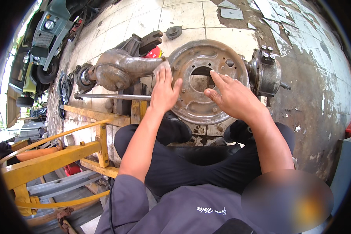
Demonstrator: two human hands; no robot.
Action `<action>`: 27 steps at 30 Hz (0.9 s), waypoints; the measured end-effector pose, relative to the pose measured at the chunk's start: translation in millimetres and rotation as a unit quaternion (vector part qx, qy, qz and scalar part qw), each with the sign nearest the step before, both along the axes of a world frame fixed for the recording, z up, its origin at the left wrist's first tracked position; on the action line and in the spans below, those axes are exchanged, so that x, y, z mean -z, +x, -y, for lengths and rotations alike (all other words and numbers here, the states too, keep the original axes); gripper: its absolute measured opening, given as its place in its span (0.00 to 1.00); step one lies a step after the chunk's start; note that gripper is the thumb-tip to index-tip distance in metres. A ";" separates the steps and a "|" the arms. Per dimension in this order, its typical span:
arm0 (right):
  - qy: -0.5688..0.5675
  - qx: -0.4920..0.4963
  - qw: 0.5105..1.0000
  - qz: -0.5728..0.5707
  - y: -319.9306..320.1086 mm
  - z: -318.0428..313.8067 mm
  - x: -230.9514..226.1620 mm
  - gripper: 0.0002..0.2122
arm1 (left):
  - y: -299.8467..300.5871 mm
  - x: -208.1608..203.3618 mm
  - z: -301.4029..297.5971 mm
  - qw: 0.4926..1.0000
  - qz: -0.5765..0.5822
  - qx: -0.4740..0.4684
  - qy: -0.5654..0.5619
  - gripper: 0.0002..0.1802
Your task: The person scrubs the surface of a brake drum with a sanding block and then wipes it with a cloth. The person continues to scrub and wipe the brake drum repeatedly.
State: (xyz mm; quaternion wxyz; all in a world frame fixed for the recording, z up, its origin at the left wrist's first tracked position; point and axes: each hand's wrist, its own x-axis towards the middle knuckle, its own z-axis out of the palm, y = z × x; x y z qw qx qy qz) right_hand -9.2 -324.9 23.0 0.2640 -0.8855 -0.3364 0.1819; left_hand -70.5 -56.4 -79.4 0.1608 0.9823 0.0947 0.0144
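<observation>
My left hand (164, 90) presses a thin pale sheet (157, 71) against the tube end of a rusty axle housing (117, 69); its fingers lie close together, the thumb apart. Whether the sheet is sandpaper or cloth, I cannot tell. To its right, a round brown drum brake backing plate (228, 103) faces up at me, with a large centre hole and small bolt holes. My right hand (234, 91) is over the plate, fingers stretched and thumb apart. Its fingertips are at the rim of the centre hole, with nothing in them.
A metal rod (117, 96) runs below the housing. Yellow metal frame bars (54, 158) stand at my left. Right of the plate sits a grey cylindrical motor-like part (267, 72) with a shaft. A small round part (174, 32) lies on the tiles beyond. Parked vehicles (46, 35) are far left.
</observation>
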 end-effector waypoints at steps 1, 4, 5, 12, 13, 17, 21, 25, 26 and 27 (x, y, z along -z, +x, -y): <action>0.004 -0.004 1.000 0.002 -2.9 -1.6 1.3 0.34 | 10.1 -1.2 -4.6 1.000 0.023 -0.006 -0.013 0.47; 0.007 -0.006 1.000 0.003 -4.7 -2.1 5.7 0.34 | 15.7 -7.5 0.0 1.000 0.009 -0.025 -0.013 0.48; 0.005 -0.008 1.000 -0.002 -4.4 -1.4 7.4 0.33 | 6.7 -3.9 2.0 1.000 0.002 -0.015 0.005 0.48; 0.023 -0.004 0.999 0.046 -3.7 -0.4 8.7 0.33 | -3.0 -3.4 2.5 0.999 0.014 -0.024 -0.018 0.50; 0.023 -0.011 0.999 0.033 -5.6 -2.0 8.7 0.33 | 3.0 -8.8 1.9 0.998 0.026 -0.040 -0.051 0.49; 0.005 -0.011 1.000 0.000 -4.1 -1.6 5.9 0.33 | -12.9 -3.1 14.1 0.999 -0.017 -0.013 0.034 0.47; 0.017 -0.001 0.999 0.031 -3.5 -1.1 6.6 0.32 | -13.0 -7.9 13.4 1.000 -0.017 -0.023 -0.009 0.47; 0.025 -0.013 0.999 0.027 -5.3 -2.0 12.4 0.33 | -1.8 -5.1 11.4 0.998 0.021 -0.055 -0.006 0.48; 0.020 -0.012 0.999 0.021 -5.2 -0.7 11.9 0.33 | -11.3 -4.7 17.8 0.999 -0.005 -0.045 0.021 0.48; 0.017 -0.006 1.000 0.018 -4.0 2.0 10.8 0.33 | -19.2 -5.2 25.0 0.998 -0.028 -0.030 0.050 0.49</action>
